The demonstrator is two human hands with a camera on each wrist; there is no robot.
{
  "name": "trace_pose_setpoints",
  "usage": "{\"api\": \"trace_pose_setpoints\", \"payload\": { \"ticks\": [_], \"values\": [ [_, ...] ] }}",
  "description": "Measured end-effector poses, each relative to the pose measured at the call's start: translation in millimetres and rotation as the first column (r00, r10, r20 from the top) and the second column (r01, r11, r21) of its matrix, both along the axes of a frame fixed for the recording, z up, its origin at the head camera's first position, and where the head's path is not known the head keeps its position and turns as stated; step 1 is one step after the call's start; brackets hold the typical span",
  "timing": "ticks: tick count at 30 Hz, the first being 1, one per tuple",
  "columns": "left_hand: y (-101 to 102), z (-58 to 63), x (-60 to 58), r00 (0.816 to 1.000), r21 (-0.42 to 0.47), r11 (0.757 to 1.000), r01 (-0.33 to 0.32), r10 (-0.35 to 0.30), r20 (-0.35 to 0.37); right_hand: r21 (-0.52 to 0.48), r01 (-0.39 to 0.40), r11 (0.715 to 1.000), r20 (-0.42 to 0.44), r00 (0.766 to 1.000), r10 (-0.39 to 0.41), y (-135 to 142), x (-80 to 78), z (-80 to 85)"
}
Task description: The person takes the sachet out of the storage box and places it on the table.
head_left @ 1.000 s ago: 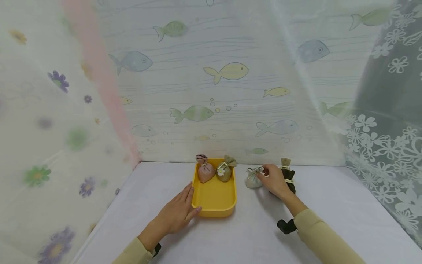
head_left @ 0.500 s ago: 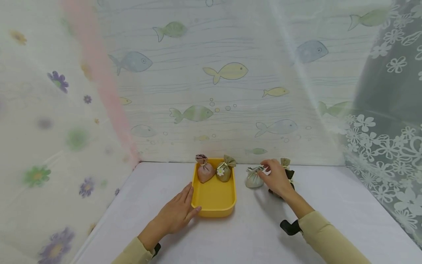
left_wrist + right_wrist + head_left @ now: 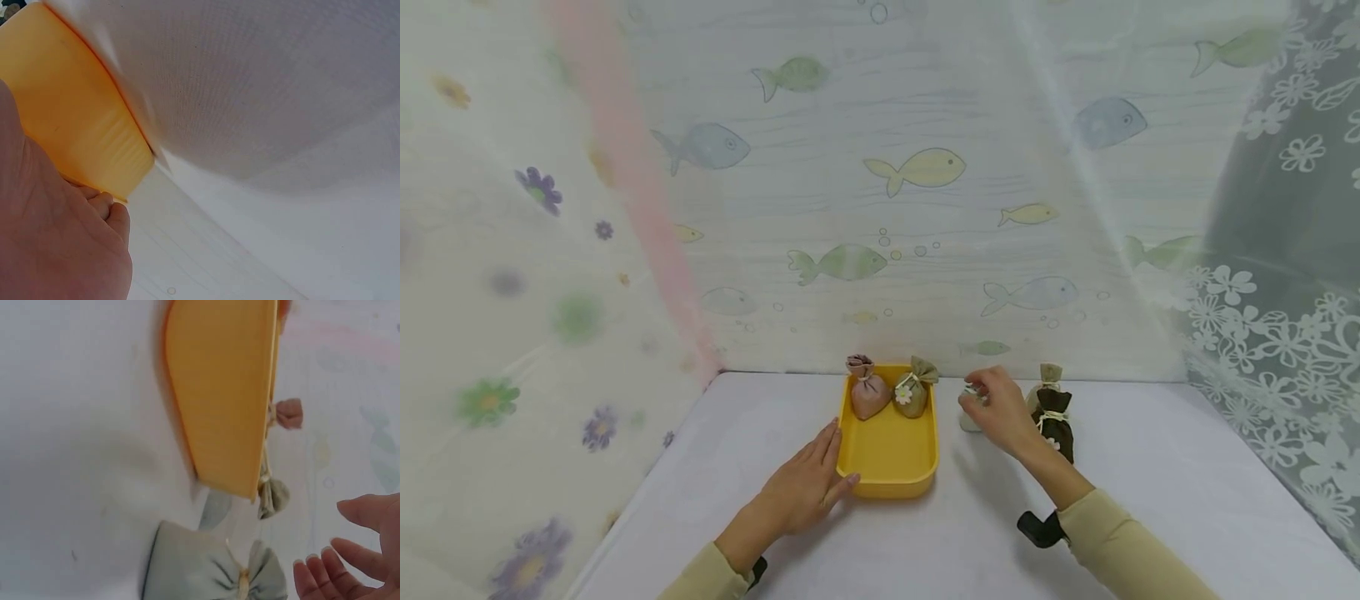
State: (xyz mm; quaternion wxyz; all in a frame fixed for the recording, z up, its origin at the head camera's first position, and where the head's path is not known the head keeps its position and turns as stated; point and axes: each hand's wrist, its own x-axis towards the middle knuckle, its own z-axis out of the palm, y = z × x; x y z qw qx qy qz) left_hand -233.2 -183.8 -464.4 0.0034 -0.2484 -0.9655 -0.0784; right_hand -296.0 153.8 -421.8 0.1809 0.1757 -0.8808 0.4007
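- A sheer white curtain printed with fish [image 3: 880,117] hangs across the far side.
- Before it lies a table under white cloth [image 3: 925,542].
- A yellow rounded rectangular plastic tray [image 3: 887,450] sits left of centre on it.
- The left hand [image 3: 801,483] lies with straight fingers along the tray's left wall, thumb at the near-left corner, grasping nothing.
- The right hand [image 3: 1003,412] is released, its thumb and fingers parted, just beside the gathered top of a pale grey-green cloth pouch [image 3: 194,559].
- A dark brown cloth pouch [image 3: 1057,429] stands right of that hand, partly covering a beige cloth pouch [image 3: 1050,373] on its far side.
- Inside the tray's far end, a dusty-pink cloth pouch [image 3: 869,396] leans left, an olive cloth pouch [image 3: 913,403] right.
- The grey-green pouch rests on the table, right of the tray.
- A white flower [image 3: 903,394] decorates the olive pouch.
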Motion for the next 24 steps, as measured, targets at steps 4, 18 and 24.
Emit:
{"api": "trace_pose_setpoints", "payload": {
  "ticks": [4,18,24],
  "values": [
    [-0.8,-1.5,-0.1,1.0,-0.009,1.0,-0.009,0.009,-0.001,0.001,-0.032,0.999,0.009,0.999,0.032,-15.1,-0.2,-1.0],
    [-1.8,-2.2,0.7,1.0,-0.024,0.999,-0.03,0.03,0.004,0.019,-0.064,0.998,0.109,0.992,0.062,-56.1,-14.8,-12.1],
    [1.3,0.4,1.9,0.999,-0.013,1.0,-0.022,0.022,0.029,0.025,-0.022,0.999,0.163,0.986,0.018,-64.9,-29.1,-18.0]
  ]
}}
